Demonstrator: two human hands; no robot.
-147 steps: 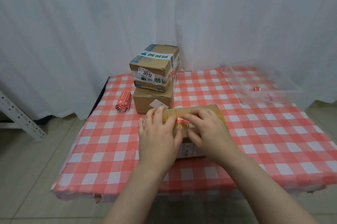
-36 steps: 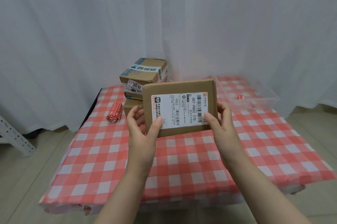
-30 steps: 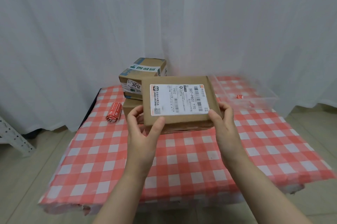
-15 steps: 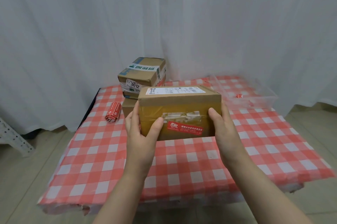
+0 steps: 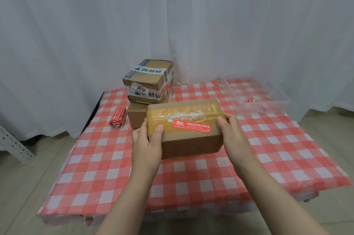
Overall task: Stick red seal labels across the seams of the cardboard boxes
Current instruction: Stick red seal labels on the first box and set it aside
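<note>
Checked tablecloth [image 5: 191, 181]; left hand [image 5: 146, 143], right hand [image 5: 234, 135] grip red-sealed box [image 5: 191, 143]; top box [image 5: 151, 79] reads "3012".

Both our forearms enter from the bottom edge, bare, and converge forward. Our left hand [image 5: 146, 143] has its palm against the left end of the cardboard box [image 5: 191, 141], with the thumb laid over the top face and the fingers wrapped behind the end, only partly visible. Our right hand [image 5: 233, 135] has its palm against the right end, thumb on the top edge, fingers curled behind and hidden. Wrists are roughly straight. The hands sit well apart at about matching height, in a mirrored grip.
</note>
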